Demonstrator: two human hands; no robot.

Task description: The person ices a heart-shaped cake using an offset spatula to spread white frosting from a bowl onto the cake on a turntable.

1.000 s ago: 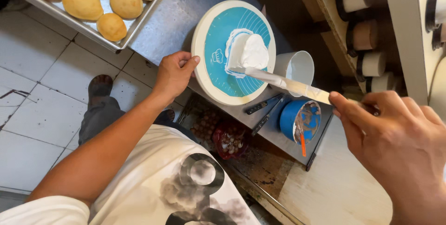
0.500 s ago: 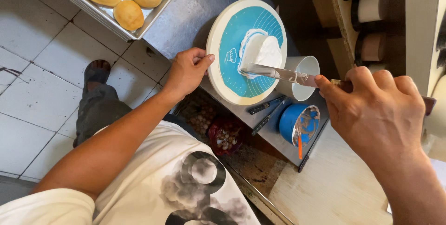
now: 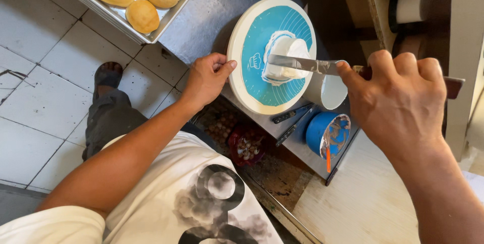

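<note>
Gripping one turntable (image 3: 252,37) rim – left hand (image 3: 207,78), right hand (image 3: 398,98) closed on one spatula (image 3: 297,64), two cups (image 3: 327,90).

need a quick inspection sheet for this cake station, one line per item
surface: grey metal counter, a pale wooden board at lower right
job's things: round turntable with blue mat; small white frosted cake at its centre; palette knife lying flat across the cake top
clutter: white cup, blue tub with an orange-handled tool, dark tools beside the turntable, tray of yellow buns
grippers: left hand grips the turntable rim; right hand holds the knife handle
cables: nothing seen
surroundings: white tiled floor, rolls on a shelf at upper right
</note>
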